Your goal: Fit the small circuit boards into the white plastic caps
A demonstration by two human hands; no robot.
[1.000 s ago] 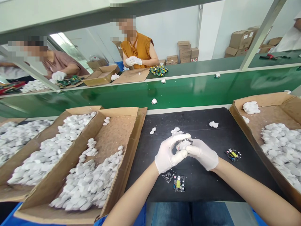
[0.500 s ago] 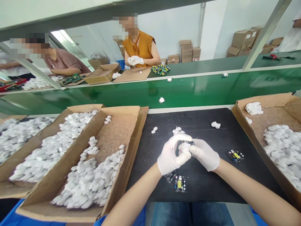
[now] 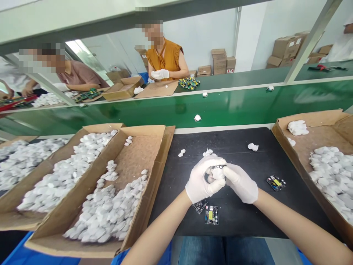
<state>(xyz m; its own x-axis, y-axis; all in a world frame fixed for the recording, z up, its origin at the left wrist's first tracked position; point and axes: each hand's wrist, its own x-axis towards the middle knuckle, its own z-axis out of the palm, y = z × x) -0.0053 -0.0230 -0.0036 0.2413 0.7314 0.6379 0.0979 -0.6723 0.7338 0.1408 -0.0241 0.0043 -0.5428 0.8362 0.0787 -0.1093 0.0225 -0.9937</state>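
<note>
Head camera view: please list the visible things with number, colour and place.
mat: one, black, centre
white piece with dark board: one, white and dark, above mat
circuit boards: three, dark, on mat
loose white pieces: several, white, on mat
cardboard trays: at least three, brown, beside mat
piled white pieces: uncountable, white, in trays
conveyor belt: one, green, beyond mat
white items: at least three, white, on belt
circuit-board heaps: at least two, green, beyond belt
hand tools: two, red and black, beyond belt
cartons: several, brown, background
co-workers: at least three, orange, brown, white clothing, beyond belt
left hand: one, white glove, holding white piece
right hand: one, white glove, holding white piece
</note>
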